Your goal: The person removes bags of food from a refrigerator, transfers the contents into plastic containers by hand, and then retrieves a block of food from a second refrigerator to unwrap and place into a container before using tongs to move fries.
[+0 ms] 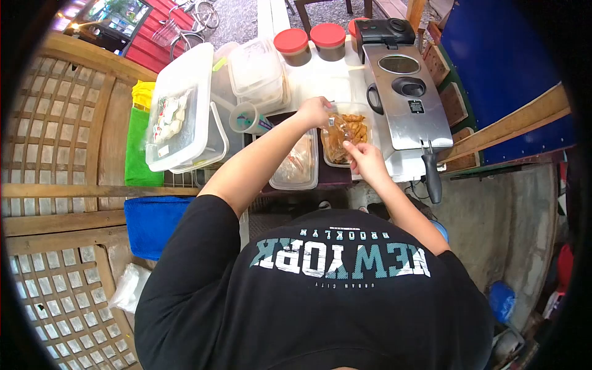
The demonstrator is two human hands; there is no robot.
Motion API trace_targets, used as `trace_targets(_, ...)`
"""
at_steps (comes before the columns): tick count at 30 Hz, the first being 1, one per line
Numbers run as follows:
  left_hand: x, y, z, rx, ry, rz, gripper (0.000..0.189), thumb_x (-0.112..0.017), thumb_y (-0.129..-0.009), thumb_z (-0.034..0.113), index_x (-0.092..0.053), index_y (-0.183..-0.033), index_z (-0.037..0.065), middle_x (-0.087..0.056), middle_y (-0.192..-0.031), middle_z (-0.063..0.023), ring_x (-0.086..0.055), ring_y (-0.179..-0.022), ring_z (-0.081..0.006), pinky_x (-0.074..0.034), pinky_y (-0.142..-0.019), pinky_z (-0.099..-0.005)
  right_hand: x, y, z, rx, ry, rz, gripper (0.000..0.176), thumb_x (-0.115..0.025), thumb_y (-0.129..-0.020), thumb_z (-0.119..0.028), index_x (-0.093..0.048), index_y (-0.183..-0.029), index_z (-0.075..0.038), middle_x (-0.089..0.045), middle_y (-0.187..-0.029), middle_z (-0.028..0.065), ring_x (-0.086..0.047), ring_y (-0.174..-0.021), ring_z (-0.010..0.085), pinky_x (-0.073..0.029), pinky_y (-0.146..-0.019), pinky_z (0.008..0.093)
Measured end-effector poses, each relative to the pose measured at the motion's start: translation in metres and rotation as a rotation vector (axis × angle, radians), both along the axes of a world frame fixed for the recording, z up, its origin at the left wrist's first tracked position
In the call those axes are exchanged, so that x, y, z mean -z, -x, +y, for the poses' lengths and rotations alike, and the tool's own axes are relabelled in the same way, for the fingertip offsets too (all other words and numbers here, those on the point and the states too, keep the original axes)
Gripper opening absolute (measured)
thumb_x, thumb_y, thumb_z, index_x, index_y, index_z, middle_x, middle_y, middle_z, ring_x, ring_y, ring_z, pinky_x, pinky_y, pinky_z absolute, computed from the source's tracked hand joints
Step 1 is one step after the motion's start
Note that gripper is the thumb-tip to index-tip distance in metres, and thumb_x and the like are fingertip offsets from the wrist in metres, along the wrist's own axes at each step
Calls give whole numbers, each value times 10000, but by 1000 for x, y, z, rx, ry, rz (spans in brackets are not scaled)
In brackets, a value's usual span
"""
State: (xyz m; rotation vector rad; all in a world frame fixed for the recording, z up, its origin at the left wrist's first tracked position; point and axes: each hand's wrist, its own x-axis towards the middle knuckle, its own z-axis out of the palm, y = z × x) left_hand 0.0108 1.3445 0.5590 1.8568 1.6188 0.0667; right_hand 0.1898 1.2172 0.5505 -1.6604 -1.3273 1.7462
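Observation:
A clear plastic tub (326, 155) holds golden-brown fried pieces (356, 132). Over its far left corner, my left hand (316, 113) has its fingers closed on the edge of a clear plastic bag (341, 125), which spreads above the food. My right hand (367, 161) is at the tub's near right side, thumb and fingertips pinched together on the bag's near end. Glare makes the bag's outline hard to follow. Left of this tub stands a lidded clear container (294, 166) with pale contents, below my left forearm.
A steel deep fryer (404, 126) stands on the right, with a black-handled tool (431, 176) at its near edge. Red-lidded jars (328, 42) line the back. To the left are a large white-lidded bin (185, 108), stacked plastic boxes (256, 68) and a cup (246, 118).

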Motion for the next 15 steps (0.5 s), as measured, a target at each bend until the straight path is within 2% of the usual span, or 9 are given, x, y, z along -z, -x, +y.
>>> trace_targets(2, 12, -1, -2, 79, -110, 26, 528, -698, -601, 81, -559, -1109, 42, -638, -648, -107, -631, -611, -144, -500, -568, -283, -17, 15, -8, 37, -465, -319, 502, -664, -749, -456, -556, -842, 25, -612, -836, 175, -602, -763, 283, -485, -670, 355)
trace_targets(3, 8, -5, -5, 41, -56, -7, 537, -703, -615, 91, -547, -1126, 40, -642, -688, -114, -632, -618, -146, -503, -575, -286, -9, 24, -8, 119, -669, -331, 467, -697, -709, -415, -560, -852, 8, -609, -769, 152, -601, -750, 327, -481, -693, 388)
trace_targets(5, 1, -12, -6, -36, 46, -75, 556, -712, -641, 110, -522, -1158, 36, -650, -768, -130, -633, -633, -151, -510, -587, -291, 3, 36, 0, 79, -694, -363, 421, -694, -715, -367, -563, -859, 6, -617, -769, 161, -607, -765, 341, -481, -707, 405)
trace_targets(8, -9, -11, -10, -159, 223, -386, 548, -694, -724, 204, -485, -1201, 31, -641, -877, -140, -631, -646, -162, -518, -593, -305, 10, 36, 21, 65, -612, -392, 293, -651, -733, -233, -588, -888, 7, -625, -808, 211, -615, -809, 351, -482, -731, 421)
trace_targets(10, -23, 1, -17, -156, 194, -337, 507, -656, -770, 263, -496, -1192, 31, -636, -901, -120, -627, -668, -161, -518, -592, -304, 11, 29, 32, 91, -609, -472, 261, -630, -738, -194, -605, -907, 3, -628, -806, 214, -618, -799, 350, -485, -729, 415)
trace_targets(13, -41, 29, -36, -153, 150, -288, 465, -613, -807, 317, -523, -1164, 34, -635, -916, -93, -622, -696, -151, -514, -587, -295, -18, 14, 37, 146, -558, -467, 247, -623, -736, -176, -640, -928, -22, -643, -779, 173, -632, -773, 322, -490, -711, 396)
trace_targets(14, -42, 41, -45, -153, 136, -274, 453, -600, -813, 329, -533, -1153, 36, -635, -917, -85, -620, -705, -147, -512, -585, -291, -11, 5, 43, 162, -574, -409, 258, -628, -730, -181, -643, -930, -18, -646, -780, 171, -634, -779, 317, -491, -705, 388)
trace_targets(15, -40, 53, -55, -179, 134, -371, 403, -603, -814, 305, -560, -1118, 43, -632, -921, -65, -614, -732, -139, -507, -587, -279, -16, 0, 45, 157, -583, -442, 269, -631, -726, -175, -639, -934, -5, -648, -767, 165, -643, -743, 296, -497, -684, 372)
